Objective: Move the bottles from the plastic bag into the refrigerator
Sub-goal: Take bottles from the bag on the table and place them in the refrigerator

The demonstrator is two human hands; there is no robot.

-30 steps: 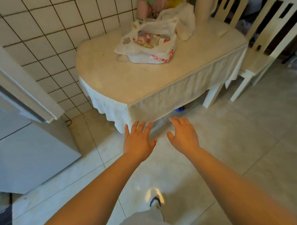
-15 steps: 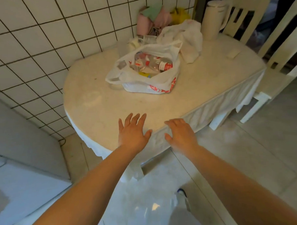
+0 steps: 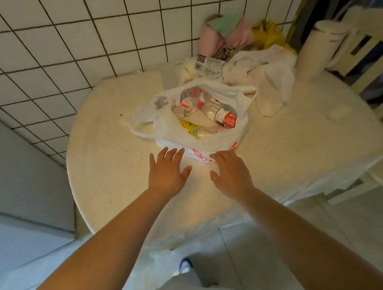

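Observation:
A white plastic bag (image 3: pixel 170 128) with red print lies open on the cream table (image 3: pixel 107 148). Inside it I see several clear bottles (image 3: pixel 208 110) with red labels and caps, plus one with a yellow label (image 3: pixel 188 127). My left hand (image 3: pixel 167 171) hovers palm down with straight, spread fingers just short of the bag's near edge. My right hand (image 3: pixel 231 171) is beside it, fingers relaxed, its fingertips at the bag's near side. Neither hand holds anything. The grey refrigerator (image 3: pixel 23 185) stands at the left edge, its inside out of sight.
Behind the bag sit a crumpled white bag (image 3: pixel 268 75), a pink and green bundle (image 3: pixel 223 33), something yellow (image 3: pixel 267 35) and a cream jug (image 3: pixel 313 51). A white chair (image 3: pixel 366 56) stands at the right. The tiled wall (image 3: pixel 72 40) borders the table's far side.
I have stepped up to the table, and both hands have advanced from its near edge across the top to the bag's near side. The refrigerator door has left the view.

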